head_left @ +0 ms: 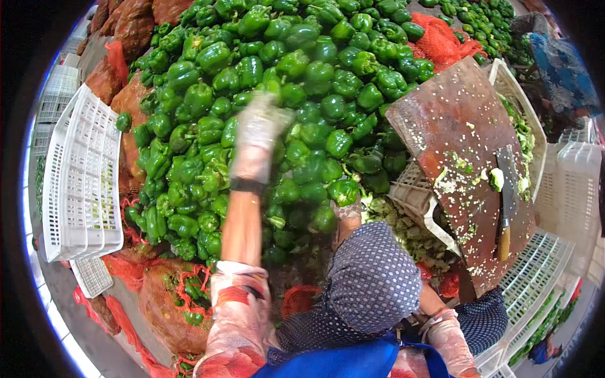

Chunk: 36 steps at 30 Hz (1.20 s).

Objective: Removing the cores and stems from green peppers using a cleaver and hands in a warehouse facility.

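The left hand (258,129), in a thin pale glove with a dark band at the wrist, is stretched out far over a big heap of green bell peppers (283,82). Its fingers are bent down onto the peppers near the middle of the heap, but the hand is blurred, so I cannot tell if it grips one pepper or only touches them. The right hand (345,211) is lower, at the near edge of the heap, and mostly hidden behind a dotted dark sleeve; it is closed on one green pepper (343,191) that sits just above it. To the right of this hand a brown cutting board (463,120) lies tilted across a white plastic crate (413,192), with small white seeds and green bits spread on it. A cleaver with a wooden handle (506,201) rests on the right part of the board. Below the board, cut pepper pieces (403,227) lie in a pile. On the far left an empty-looking white crate (79,176) stands beside the heap, and red mesh sacks (183,296) with peppers inside lie near the person's left arm.
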Each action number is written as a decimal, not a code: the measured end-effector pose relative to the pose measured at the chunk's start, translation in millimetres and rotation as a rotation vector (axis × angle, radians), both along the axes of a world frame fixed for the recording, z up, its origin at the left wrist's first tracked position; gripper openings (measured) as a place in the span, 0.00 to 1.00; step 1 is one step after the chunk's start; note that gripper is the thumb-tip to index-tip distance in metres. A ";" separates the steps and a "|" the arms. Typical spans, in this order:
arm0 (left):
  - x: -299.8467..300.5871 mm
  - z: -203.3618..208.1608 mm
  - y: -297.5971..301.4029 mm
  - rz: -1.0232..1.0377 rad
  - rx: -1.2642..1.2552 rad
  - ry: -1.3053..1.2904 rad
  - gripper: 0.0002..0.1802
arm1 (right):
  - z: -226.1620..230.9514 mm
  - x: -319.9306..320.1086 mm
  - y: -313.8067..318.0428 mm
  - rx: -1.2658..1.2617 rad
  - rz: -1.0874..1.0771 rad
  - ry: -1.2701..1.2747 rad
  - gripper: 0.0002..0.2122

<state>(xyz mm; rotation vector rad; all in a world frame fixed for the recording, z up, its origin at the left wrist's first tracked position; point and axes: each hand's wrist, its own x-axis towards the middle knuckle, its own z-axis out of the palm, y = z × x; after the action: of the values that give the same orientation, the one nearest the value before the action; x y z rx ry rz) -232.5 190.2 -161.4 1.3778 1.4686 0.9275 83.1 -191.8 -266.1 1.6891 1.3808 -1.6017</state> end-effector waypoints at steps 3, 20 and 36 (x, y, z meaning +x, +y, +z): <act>-68.4 -28.3 36.7 -0.001 0.042 0.866 0.28 | -10.7 -17.2 15.6 0.017 0.041 0.059 0.14; 32.0 -25.1 39.5 -0.341 0.248 0.762 0.21 | -61.9 -64.0 53.6 0.001 0.003 0.215 0.16; 98.4 -41.8 104.0 -0.623 0.088 0.988 0.23 | 68.2 -34.1 115.5 0.224 0.529 0.226 0.13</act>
<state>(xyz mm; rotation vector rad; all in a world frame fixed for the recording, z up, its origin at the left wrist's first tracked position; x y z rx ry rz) -134.1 294.2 -203.2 2.3453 1.4764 -0.1520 49.1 -76.2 -197.9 1.1272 1.9798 -1.3923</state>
